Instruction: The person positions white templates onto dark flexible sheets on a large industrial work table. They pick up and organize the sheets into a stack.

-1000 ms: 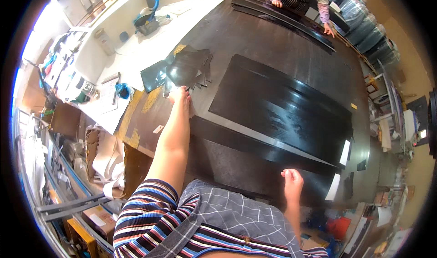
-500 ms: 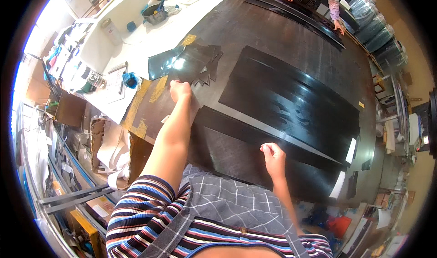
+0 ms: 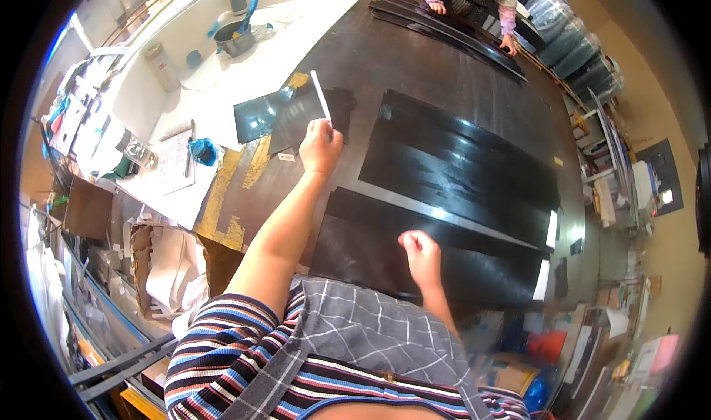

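Head view shows a narrow, tilted white strip (image 3: 321,96).

Glossy smooth black sheets (image 3: 463,172), matt cloth apron (image 3: 374,312), dull tabletop (image 3: 437,64)

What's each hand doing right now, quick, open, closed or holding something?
Left hand: closed, pinching the lower end of a thin white strip.
Right hand: curled closed, nothing visible in it.
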Motion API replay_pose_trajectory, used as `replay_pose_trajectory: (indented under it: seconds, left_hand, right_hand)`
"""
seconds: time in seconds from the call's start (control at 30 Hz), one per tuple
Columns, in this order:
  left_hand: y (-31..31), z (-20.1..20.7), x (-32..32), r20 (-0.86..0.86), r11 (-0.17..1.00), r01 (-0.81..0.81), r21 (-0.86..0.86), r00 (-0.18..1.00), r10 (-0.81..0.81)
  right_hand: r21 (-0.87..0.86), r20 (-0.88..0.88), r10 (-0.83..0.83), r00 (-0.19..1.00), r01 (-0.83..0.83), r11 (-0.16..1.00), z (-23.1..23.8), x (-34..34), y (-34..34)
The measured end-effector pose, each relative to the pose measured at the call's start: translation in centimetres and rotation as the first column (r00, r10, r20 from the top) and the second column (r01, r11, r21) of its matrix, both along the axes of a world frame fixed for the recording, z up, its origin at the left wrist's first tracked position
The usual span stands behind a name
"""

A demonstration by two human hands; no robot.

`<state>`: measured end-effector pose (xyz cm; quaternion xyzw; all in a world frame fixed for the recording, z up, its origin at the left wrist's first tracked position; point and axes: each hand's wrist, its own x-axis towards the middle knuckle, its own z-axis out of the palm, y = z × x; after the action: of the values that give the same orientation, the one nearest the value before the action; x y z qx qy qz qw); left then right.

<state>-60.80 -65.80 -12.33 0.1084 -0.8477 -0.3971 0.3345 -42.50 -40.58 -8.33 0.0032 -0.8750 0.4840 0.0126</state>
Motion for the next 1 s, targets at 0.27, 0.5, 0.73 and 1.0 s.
replay_pose_trajectory:
  seconds: [0.27,0.5,0.73,1.0]
  left_hand:
    - [3.2,4.7,14.4,-0.078,0.809,0.542,-0.227,0.818,-0.57]
    - [-3.2,0.7,23.5,0.208,0.649,0.756,0.077,0.625,-0.753]
    - [-3.8,-3.1,22.4,0.317,0.669,0.316,0.673,0.695,-0.646]
    - [-1.7,-0.8,21.7,0.42,0.803,0.491,0.339,0.685,-0.596]
  right_hand:
    - [-0.64,0.037,0.204,0.978,-0.133,0.757,2.8,-5.5,-8.9]
    - [-0.394,0.427,-0.087,0.9,0.272,0.878,-5.1,1.7,-0.4]
    - [0.045,0.289,-0.014,0.957,0.001,0.999,-6.6,1.2,1.3]
    - [-0.207,0.316,-0.019,0.949,0.089,0.974,-5.9,2.0,0.7]
